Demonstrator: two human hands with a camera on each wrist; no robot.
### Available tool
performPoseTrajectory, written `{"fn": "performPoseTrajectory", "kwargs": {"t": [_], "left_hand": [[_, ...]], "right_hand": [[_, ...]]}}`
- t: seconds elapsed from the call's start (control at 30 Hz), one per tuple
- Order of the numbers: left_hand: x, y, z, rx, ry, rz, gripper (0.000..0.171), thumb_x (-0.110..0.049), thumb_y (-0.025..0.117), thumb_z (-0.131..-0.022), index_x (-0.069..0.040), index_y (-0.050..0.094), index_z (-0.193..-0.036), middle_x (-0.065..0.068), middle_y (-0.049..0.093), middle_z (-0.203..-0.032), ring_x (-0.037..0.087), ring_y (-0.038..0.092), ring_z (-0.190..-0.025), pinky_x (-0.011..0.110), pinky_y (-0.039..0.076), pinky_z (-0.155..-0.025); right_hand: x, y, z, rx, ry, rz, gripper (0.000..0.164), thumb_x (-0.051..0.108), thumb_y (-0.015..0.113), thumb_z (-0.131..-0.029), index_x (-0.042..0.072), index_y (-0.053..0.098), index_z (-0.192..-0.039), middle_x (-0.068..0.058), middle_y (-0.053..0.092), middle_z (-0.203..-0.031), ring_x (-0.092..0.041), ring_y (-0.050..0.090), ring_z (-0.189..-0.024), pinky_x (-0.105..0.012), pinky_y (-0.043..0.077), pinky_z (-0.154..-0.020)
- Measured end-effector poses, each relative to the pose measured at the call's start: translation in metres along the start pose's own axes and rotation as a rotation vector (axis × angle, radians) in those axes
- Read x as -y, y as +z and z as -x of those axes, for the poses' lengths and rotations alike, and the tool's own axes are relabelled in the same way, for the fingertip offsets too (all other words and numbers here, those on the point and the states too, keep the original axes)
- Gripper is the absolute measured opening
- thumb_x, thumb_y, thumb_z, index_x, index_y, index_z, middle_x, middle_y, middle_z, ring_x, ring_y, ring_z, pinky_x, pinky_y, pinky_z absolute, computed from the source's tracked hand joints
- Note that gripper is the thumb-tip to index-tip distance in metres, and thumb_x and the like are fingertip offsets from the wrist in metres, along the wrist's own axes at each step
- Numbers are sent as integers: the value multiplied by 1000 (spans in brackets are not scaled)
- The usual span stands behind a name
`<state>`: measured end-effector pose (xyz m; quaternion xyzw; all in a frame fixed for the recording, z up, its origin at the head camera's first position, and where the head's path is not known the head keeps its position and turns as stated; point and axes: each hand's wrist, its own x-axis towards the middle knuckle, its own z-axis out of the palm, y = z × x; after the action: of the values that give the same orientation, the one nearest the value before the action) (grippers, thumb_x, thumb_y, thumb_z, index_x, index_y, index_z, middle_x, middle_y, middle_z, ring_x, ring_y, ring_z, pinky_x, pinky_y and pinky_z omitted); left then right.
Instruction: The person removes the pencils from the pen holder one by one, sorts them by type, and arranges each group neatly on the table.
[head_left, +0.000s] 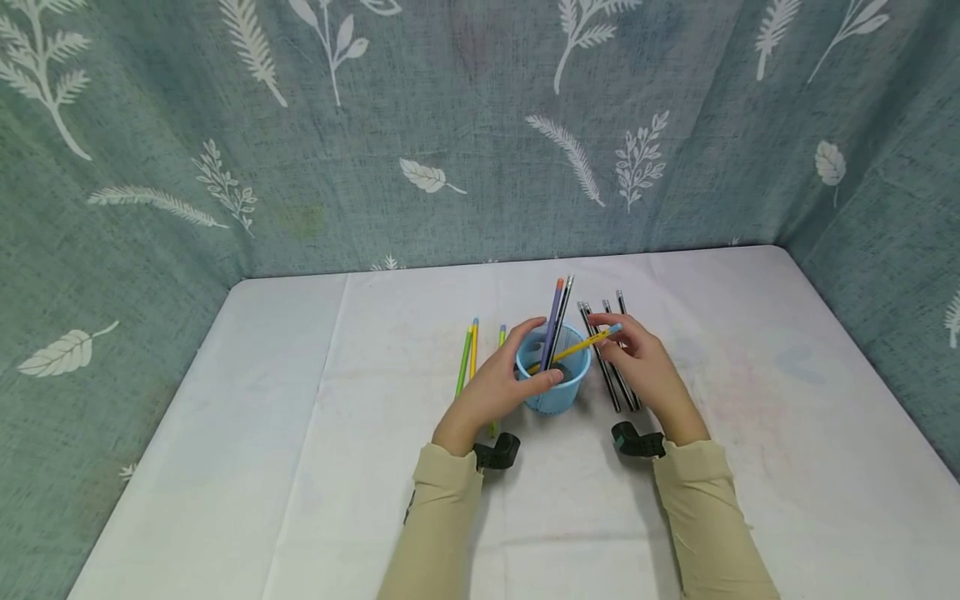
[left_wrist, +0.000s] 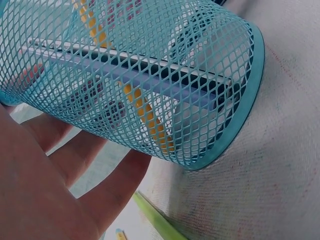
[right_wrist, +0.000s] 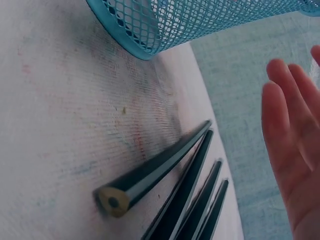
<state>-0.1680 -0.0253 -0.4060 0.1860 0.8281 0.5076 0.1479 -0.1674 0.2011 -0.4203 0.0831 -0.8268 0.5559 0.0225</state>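
Note:
A light-blue mesh pencil cup [head_left: 553, 400] stands upright on the table. My left hand [head_left: 501, 379] holds it from the left, thumb at the near rim and fingers round the far side. A purple pencil [head_left: 552, 323] with an orange end and a black pencil [head_left: 562, 315] lean inside. A yellow pencil [head_left: 581, 343] slants across the cup, its blue end over the right rim. My right hand [head_left: 643, 360] is at that end, thumb and forefinger apart around it. In the right wrist view the right hand's fingers [right_wrist: 287, 120] look nearly straight.
Several black pencils [head_left: 615, 379] lie side by side right of the cup, under the right hand. Left of it lie a green pencil [head_left: 464, 362], another yellow pencil [head_left: 474, 346] and a yellow-green one [head_left: 502, 335]. A leaf-patterned curtain [head_left: 480, 167] hangs behind the white-covered table [head_left: 337, 500].

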Motion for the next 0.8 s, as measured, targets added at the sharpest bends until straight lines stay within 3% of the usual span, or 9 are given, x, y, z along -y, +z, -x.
{"fn": "performPoseTrajectory", "kwargs": {"t": [0.17, 0.27, 0.6, 0.8], "left_hand": [[0, 0, 0, 4, 5, 22, 74, -59, 59, -75, -46, 20, -136, -8, 33, -136, 21, 42, -117, 44, 40, -85], [0, -1, 0, 9, 0, 20, 73, -58, 59, -75, -48, 19, -135, -7, 33, -136, 21, 42, -116, 43, 40, -84], [-2, -2, -1, -1, -22, 14, 76, -60, 59, -74, -46, 20, -137, -10, 30, -139, 20, 40, -118, 45, 38, -86], [0, -1, -1, 3, -27, 7, 76, -60, 59, -74, -46, 19, -137, -10, 26, -141, 18, 36, -121, 46, 37, -88]], "right_hand": [[32, -1, 8, 93, 9, -85, 33, 16, 47, -93, 15, 50, -126, 0, 50, -124, -20, 52, -103, -40, 43, -84], [39, -1, 10, 118, -9, -108, 34, 13, 47, -93, 13, 50, -126, -2, 50, -126, -21, 48, -111, -40, 42, -87], [20, 0, 5, 229, -3, -115, 40, 28, 51, -91, 22, 46, -130, 1, 43, -133, -19, 35, -124, -48, 34, -94], [20, 1, 5, 271, 23, -87, 44, 32, 55, -89, 25, 44, -131, 0, 40, -134, -25, 42, -118, -46, 39, -89]]}}
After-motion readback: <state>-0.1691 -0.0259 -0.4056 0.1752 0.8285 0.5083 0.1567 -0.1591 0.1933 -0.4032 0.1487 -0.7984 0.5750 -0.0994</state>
